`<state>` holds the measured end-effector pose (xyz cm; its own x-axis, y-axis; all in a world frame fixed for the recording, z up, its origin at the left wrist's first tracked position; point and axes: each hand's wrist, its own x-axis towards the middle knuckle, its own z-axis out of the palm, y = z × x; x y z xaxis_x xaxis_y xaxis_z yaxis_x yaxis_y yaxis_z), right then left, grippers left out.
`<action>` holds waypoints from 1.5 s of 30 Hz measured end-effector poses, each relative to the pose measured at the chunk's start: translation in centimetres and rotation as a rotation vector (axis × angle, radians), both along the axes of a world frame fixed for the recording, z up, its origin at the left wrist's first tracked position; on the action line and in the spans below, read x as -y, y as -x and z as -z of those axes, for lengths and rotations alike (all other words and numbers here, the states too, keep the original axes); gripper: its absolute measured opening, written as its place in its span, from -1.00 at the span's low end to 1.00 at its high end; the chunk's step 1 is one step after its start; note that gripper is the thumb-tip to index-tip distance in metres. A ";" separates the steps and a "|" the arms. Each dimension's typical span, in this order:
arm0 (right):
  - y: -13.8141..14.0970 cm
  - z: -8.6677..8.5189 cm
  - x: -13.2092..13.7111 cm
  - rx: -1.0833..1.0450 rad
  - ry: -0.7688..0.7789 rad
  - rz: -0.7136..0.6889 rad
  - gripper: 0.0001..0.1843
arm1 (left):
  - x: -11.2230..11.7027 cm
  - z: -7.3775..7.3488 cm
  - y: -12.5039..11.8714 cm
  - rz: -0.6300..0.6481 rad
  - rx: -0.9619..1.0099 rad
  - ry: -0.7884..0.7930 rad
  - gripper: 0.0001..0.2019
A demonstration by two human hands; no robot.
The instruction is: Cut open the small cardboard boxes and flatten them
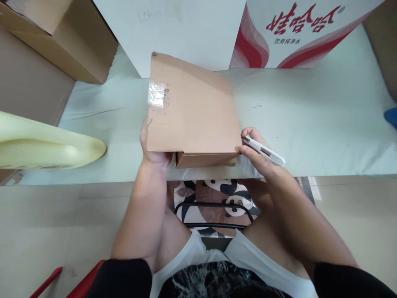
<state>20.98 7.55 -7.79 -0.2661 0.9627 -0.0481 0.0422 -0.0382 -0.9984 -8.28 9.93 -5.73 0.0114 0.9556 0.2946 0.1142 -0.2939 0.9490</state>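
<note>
A brown cardboard box (201, 111) stands in front of me at the table's near edge, with a strip of clear tape (156, 94) at its upper left side. My left hand (153, 153) grips the box's left side, its fingers partly hidden under the overhanging flap. In my right hand (257, 151) is a white utility knife (265, 151), its front end pointing toward the box's right edge. The fingertips of that hand touch or nearly touch the lower right corner. Whether the blade is out, I cannot tell.
A white carton with red lettering (297, 37) stands at the back. Larger brown boxes (83, 45) are at the back left. A pale yellow rounded object (52, 142) juts in from the left. The table (294, 111) has a light green cover; something blue (391, 117) lies far right.
</note>
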 end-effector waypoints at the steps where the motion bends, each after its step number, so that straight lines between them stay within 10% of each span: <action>1: 0.3 0.1 0.0 -0.055 -0.016 -0.010 -0.29 | 0.1 -0.5 -0.5 -0.036 0.207 0.024 -0.44; 4: 1.0 0.0 0.0 -0.205 -0.059 -0.024 -0.21 | 0.2 -1.5 -1.4 -0.053 0.619 0.095 -0.58; 11: 1.9 -0.1 -0.1 -0.129 -0.092 0.024 -0.14 | 0.4 -1.5 -2.2 -0.090 0.666 0.150 -0.59; 21: 0.8 1.2 -1.1 0.055 -0.325 0.538 -0.21 | -0.4 0.3 -0.1 0.046 0.075 -0.035 -0.53; 26: 0.7 1.0 -1.0 0.020 -0.311 0.604 -0.40 | -0.3 -0.3 0.2 -0.099 0.125 -0.045 -0.66; 35: 0.9 -0.2 -1.6 -0.093 -0.262 0.869 -0.59 | 0.2 -2.2 0.3 -0.058 0.010 0.083 -0.74; 45: 1.3 -0.6 -1.4 0.000 -0.285 0.855 -0.62 | 0.6 -2.4 0.0 0.089 0.096 0.078 -0.75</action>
<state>19.66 8.99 -7.17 0.5462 0.8074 0.2230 0.1127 0.1930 -0.9747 -8.29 9.30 -3.36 0.0725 0.9721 0.2230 -0.0015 -0.2234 0.9747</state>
